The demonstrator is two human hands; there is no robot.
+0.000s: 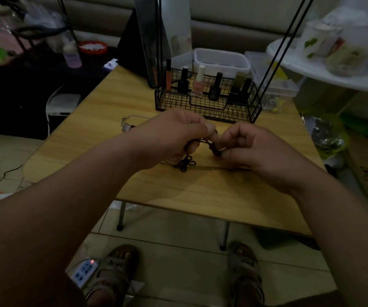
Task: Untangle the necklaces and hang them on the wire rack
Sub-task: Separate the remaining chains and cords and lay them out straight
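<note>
- Knot of tangled dark cord necklace (214, 150) sits between left hand (174, 138) and right hand (249, 147), both pinching it over light wooden table (178, 191).
- Loose loops hang under left hand, perhaps touching tabletop.

Black wire and dark cord on pale wood

The table (200, 191) is yellow-tan with streaky grain. The rack (229, 110) is black wire in grid and zigzag mesh. The cord (186, 163) looks black, perhaps dark brown in this dim light. The chain (134, 117) is silver, one bottle (198, 85) pink with a white cap, and the bin (221, 60) white.
</note>
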